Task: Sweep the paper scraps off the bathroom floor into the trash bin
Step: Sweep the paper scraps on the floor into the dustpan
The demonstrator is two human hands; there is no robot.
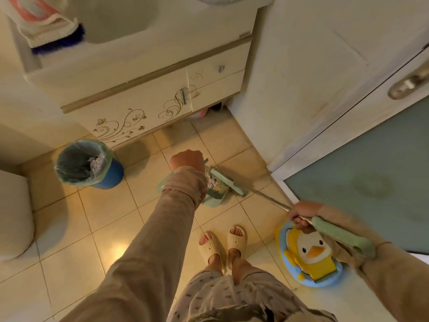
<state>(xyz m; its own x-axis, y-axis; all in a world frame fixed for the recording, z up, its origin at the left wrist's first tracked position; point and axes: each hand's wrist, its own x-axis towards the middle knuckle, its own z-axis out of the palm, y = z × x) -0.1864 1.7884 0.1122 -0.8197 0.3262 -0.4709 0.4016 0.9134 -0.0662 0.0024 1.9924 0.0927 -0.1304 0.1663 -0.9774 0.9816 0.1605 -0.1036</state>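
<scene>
The person stands on the tiled bathroom floor [109, 212] in pale slippers [222, 245], both arms out in front. The left hand [186, 160] is curled into a fist around the top of the dustpan's handle, just above the green dustpan [214, 197], which sits low over the tiles beside the sink cabinet [144, 94]. The sleeve hides much of the pan. The right hand [301, 216] is wrapped around the thin metal shaft of the broom [267, 196], with the broom's green grip running back along the forearm. The shaft slants down to the left, and the green broom head [228, 182] lies across the far edge of the dustpan, touching it. A small heap of paper scraps [212, 181] sits inside the pan, pressed up against the broom head.

The trash bin [109, 175], blue with a translucent green liner, stands well to the left of the dustpan, near the cabinet's corner, and holds some crumpled paper against its right inner wall. A yellow duck-faced child's seat [311, 254] lies on the floor below the right hand, by the frosted glass door [371, 173].
</scene>
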